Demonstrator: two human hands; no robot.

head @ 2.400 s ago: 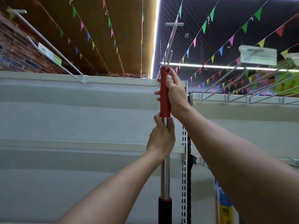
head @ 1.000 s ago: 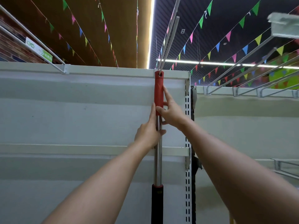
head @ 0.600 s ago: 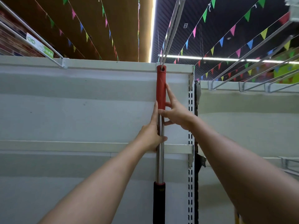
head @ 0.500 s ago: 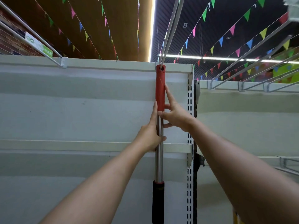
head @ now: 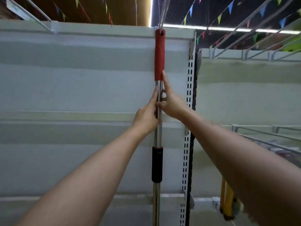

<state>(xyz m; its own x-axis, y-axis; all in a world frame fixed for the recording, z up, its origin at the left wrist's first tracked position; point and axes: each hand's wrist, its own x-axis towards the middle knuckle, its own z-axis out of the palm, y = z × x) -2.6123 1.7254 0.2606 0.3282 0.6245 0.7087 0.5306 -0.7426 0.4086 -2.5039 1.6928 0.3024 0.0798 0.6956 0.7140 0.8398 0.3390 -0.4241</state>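
A long pole hangs upright in front of a white shelf back panel (head: 81, 82). It has a red grip (head: 159, 54) at the top, a steel shaft and a black sleeve (head: 157, 163) lower down. The hole in the red grip's top sits on a wire hook (head: 162, 15) that juts out from the shelf top. My left hand (head: 146, 115) holds the steel shaft from the left, index finger straight up along it. My right hand (head: 172, 101) pinches the shaft from the right; its index fingertip touches the bottom of the red grip.
A slotted upright post (head: 189, 95) runs right of the pole. Wire hooks (head: 244, 51) stick out from the neighbouring white panel at upper right, with a wire rack (head: 268, 134) lower down. A yellow object (head: 227, 201) hangs at lower right. Coloured pennants cross the ceiling.
Both hands have slid down the pole, my right hand from the red grip to the steel shaft. The pole's top now hangs at the shelf's top edge. The view has tilted lower.
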